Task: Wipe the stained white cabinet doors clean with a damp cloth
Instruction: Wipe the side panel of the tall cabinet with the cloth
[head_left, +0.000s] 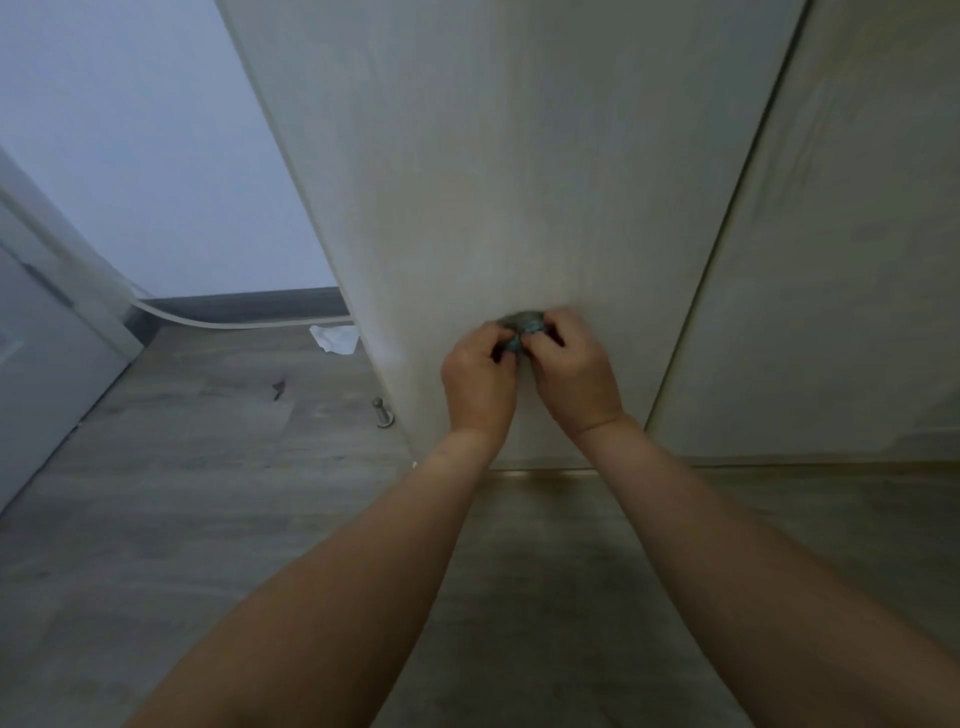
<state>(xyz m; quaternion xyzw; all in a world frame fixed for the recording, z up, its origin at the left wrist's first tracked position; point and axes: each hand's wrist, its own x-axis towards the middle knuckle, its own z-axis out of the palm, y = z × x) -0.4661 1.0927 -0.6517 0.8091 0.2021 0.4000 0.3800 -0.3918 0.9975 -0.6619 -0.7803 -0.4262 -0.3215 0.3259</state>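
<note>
1. Head view, task things: a small bunched blue-grey cloth (523, 325) lies against the lower part of the left cabinet door (519, 171). It is wadded into a lump, slightly wider than tall, so its long axis runs roughly left to right; no clear facing can be told.
2. Head view, grips: the left hand (480, 382) and the right hand (574, 376) meet at the cloth, knuckles toward the camera. Both grips are clenched on it, fingers curled around its lower edge; motion blur hides the fingertips.
3. Head view, edges: the door's left edge slants down to the floor (208, 493); a dark vertical seam separates it from the right cabinet door (841, 260). Broad door surface spreads above the cloth, and a shorter strip below reaches the bottom edge.
4. Head view, surroundings: a metal door stop (383, 413) stands just beside the left edge; a white scrap (335, 339) lies near the dark baseboard (244, 306).
</note>
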